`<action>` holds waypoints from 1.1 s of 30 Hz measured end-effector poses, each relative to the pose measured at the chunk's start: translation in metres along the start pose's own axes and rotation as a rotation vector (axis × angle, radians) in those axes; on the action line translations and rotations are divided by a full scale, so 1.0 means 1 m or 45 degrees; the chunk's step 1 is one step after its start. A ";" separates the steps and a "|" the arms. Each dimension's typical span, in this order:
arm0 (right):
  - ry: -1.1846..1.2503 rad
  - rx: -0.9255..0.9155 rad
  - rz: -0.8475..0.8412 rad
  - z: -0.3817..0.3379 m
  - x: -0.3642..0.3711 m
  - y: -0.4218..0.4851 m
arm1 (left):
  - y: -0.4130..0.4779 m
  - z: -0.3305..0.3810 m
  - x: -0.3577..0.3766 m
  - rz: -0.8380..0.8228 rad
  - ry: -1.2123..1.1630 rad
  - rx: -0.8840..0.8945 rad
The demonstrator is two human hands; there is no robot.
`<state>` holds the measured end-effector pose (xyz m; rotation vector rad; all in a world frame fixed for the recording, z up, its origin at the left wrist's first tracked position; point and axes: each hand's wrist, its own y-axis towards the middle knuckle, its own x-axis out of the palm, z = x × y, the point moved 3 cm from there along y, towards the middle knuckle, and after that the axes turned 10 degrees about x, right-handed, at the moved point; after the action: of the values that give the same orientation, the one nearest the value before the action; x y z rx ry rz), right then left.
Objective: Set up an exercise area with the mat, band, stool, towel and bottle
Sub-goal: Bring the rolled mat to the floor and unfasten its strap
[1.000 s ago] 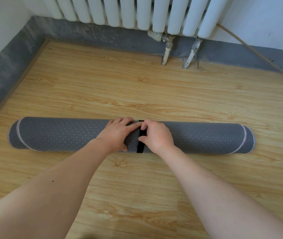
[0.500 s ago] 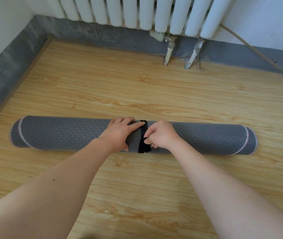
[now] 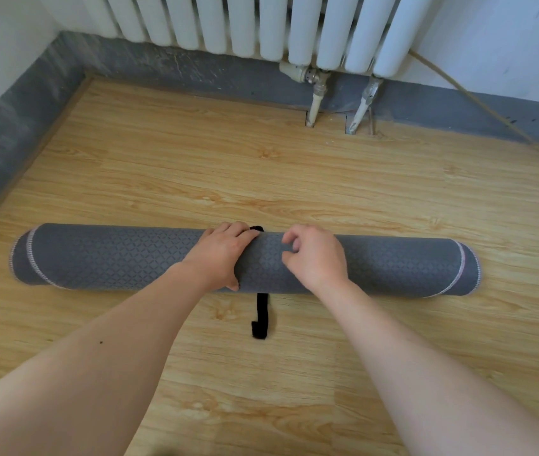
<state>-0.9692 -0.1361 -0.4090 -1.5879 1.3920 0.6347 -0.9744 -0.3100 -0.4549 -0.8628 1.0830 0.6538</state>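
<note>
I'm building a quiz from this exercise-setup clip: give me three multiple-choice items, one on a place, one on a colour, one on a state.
1. Where does the rolled mat lie?
A. on the wooden floor
B. on a stool
C. against the radiator

2. What colour is the strap?
A. white
B. black
C. red

3. How is the strap?
A. wrapped tight around the roll
B. undone, its end trailing on the floor
C. held in the right hand

Answers: 1 A, the roll rests flat on the boards, clear of the radiator. 2 B, it is black. 3 B, its end lies loose in front of the mat while the left hand steadies the roll.
</note>
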 end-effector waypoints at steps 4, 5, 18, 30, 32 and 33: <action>-0.372 -0.191 -0.155 0.009 0.009 0.006 | -0.009 -0.003 0.002 -0.050 0.003 -0.061; -0.437 -0.199 -0.210 0.012 0.012 0.006 | -0.010 -0.003 0.004 -0.082 0.033 -0.077; -0.770 -0.327 -0.154 0.013 0.049 0.009 | -0.020 -0.014 0.010 -0.047 0.111 -0.090; -0.642 -0.326 -0.050 0.011 0.046 0.013 | -0.032 -0.014 0.006 -0.008 0.039 -0.045; -0.626 -0.307 -0.045 0.009 0.043 0.010 | -0.033 -0.014 0.004 -0.007 0.036 -0.054; -0.616 -0.298 -0.041 0.008 0.041 0.009 | -0.034 -0.014 0.003 -0.003 0.039 -0.057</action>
<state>-0.9665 -0.1490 -0.4499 -1.4979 0.9558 1.1102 -0.9524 -0.3393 -0.4512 -0.9151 1.0985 0.6670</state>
